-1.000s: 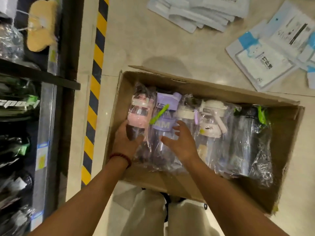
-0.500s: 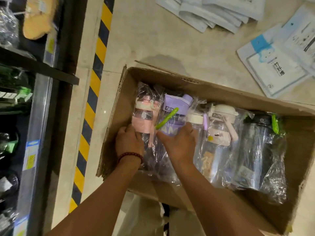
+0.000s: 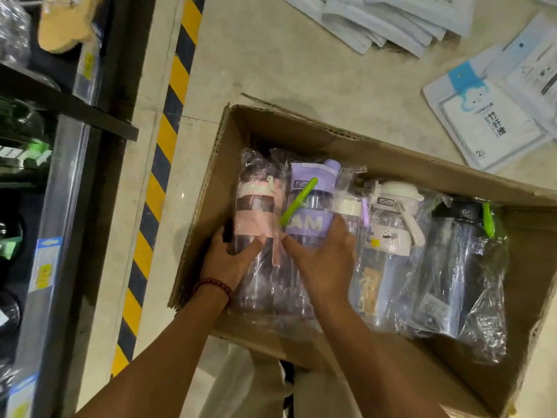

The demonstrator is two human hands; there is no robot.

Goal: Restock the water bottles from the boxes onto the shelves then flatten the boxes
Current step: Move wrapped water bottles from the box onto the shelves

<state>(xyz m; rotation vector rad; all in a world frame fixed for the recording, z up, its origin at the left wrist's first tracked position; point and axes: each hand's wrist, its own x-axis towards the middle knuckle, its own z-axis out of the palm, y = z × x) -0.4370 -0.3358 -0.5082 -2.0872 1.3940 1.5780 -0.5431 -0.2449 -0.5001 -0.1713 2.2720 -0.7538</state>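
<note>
Red bead bracelet point(image 3: 214, 285), bare forearms

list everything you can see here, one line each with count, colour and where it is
cardboard box: one, brown, open on the floor
pink bottle: one, bagged, far left in the box
purple bottle: one, bagged, with green strap, beside the pink one
white bottle: one, bagged, middle of the box
black bottle: one, bagged, with green strap, right end of the row
hazard tape: one strip, yellow and black, on the floor
shelves: dark, left edge
flat packets: several, white and blue, on the floor at the top right
left hand: grips the pink bottle
right hand: grips the purple bottle
</note>
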